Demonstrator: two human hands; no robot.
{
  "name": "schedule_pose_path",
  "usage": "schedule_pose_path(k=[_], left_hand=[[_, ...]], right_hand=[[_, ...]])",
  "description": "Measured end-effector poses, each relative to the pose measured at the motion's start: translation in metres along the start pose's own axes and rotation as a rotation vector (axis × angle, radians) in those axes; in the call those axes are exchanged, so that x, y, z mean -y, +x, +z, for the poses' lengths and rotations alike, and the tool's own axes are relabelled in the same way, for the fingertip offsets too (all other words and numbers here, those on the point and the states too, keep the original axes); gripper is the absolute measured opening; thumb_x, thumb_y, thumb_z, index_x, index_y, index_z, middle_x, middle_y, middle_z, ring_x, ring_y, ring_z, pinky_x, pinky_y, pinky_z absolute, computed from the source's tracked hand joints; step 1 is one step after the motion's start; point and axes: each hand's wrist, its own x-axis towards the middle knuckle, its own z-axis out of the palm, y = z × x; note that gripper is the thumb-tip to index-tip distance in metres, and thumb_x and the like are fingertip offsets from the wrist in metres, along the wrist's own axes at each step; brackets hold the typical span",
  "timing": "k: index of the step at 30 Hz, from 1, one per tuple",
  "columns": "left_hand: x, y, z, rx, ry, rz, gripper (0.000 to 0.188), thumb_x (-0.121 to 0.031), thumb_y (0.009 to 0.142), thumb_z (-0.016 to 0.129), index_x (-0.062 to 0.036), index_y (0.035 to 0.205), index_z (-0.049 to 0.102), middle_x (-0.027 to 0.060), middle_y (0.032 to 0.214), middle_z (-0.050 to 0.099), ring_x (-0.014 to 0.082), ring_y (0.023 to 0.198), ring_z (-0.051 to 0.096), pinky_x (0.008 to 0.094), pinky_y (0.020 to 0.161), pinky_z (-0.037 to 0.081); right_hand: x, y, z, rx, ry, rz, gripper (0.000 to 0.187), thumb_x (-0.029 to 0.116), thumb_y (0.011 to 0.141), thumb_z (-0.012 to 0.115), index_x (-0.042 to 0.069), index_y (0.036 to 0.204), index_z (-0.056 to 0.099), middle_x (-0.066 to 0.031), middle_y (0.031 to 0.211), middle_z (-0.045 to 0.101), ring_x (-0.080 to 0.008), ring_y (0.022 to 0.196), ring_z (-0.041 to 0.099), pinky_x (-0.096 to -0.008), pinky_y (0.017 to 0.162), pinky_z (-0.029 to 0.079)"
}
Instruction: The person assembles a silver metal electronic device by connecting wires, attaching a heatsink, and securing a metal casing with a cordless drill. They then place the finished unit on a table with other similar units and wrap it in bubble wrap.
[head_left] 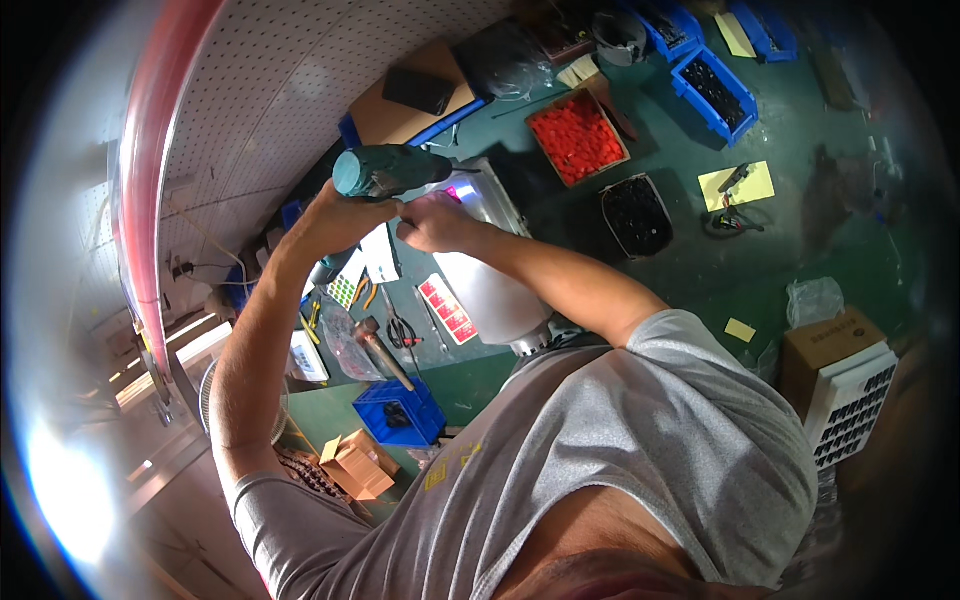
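Note:
My left hand (345, 218) is wrapped round the handle of a teal power drill (385, 170). The drill's front points right, over a large white rounded housing (490, 295). My right hand (437, 222) is at the housing's far end, just below the drill's front, with its fingers curled in. What those fingers pinch, if anything, is hidden. A bright, pinkish-violet glow (462, 190) shows beside my right hand, on the housing's shiny upper part. The near end of the housing, with a metal fitting (530, 342), is close to my body.
Left of the housing lie a red-and-white label sheet (447, 308), scissors (402, 332), a hammer (382, 350) and a blue bin (400, 412). Beyond are a box of red parts (578, 137), a tub of black parts (637, 215) and blue bins (715, 95). Cartons (830, 350) stand at right.

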Motion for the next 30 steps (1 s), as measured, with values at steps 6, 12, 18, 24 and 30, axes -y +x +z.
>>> schedule_pose_path(k=[6,12,18,24,30], left_hand=[[-0.012,-0.007,0.002,-0.027,-0.009,-0.101,0.026,-0.021,0.087,0.075,-0.0037,0.106,0.069,0.0016,0.083,0.067,0.0124,0.074,0.059,0.0312,0.068,0.051],[0.007,-0.014,0.007,-0.045,-0.051,-0.100,0.020,-0.022,0.087,0.075,-0.0048,0.096,0.070,-0.0003,0.076,0.064,0.0104,0.069,0.057,0.0302,0.063,0.047],[-0.011,-0.044,0.004,-0.151,-0.230,0.082,0.019,-0.022,0.089,0.073,-0.0047,0.095,0.069,0.0004,0.075,0.062,0.0107,0.068,0.054,0.0294,0.062,0.044],[0.051,-0.111,0.090,-0.451,-0.193,0.182,0.035,-0.031,0.090,0.076,-0.0058,0.113,0.070,0.0077,0.102,0.071,0.0203,0.089,0.065,0.0365,0.078,0.053],[0.042,-0.160,0.189,-0.448,-0.612,0.015,0.033,-0.024,0.091,0.075,-0.0042,0.117,0.068,0.0049,0.100,0.069,0.0171,0.088,0.065,0.0351,0.081,0.054]], right_hand=[[0.002,0.003,-0.004,0.182,-0.113,0.032,0.035,0.030,0.088,0.053,0.001,0.080,0.070,-0.0231,0.085,0.070,-0.0411,0.087,0.069,-0.0498,0.084,0.053],[0.000,0.003,0.003,0.206,-0.163,-0.020,0.035,0.028,0.087,0.052,-0.002,0.080,0.069,-0.0244,0.084,0.070,-0.0414,0.085,0.069,-0.0530,0.081,0.051],[0.002,-0.014,-0.015,0.000,0.050,-0.022,0.033,0.029,0.089,0.057,-0.001,0.077,0.065,-0.0210,0.075,0.067,-0.0374,0.074,0.068,-0.0474,0.073,0.052],[-0.028,-0.153,-0.112,-0.332,-0.043,0.009,0.014,0.017,0.083,0.071,0.003,0.081,0.068,-0.0174,0.075,0.064,-0.0369,0.071,0.064,-0.0439,0.066,0.051],[-0.097,-0.251,-0.193,-0.107,-0.783,0.263,0.021,0.009,0.085,0.067,0.006,0.106,0.068,-0.0144,0.116,0.064,-0.0351,0.110,0.062,-0.0491,0.088,0.056]])
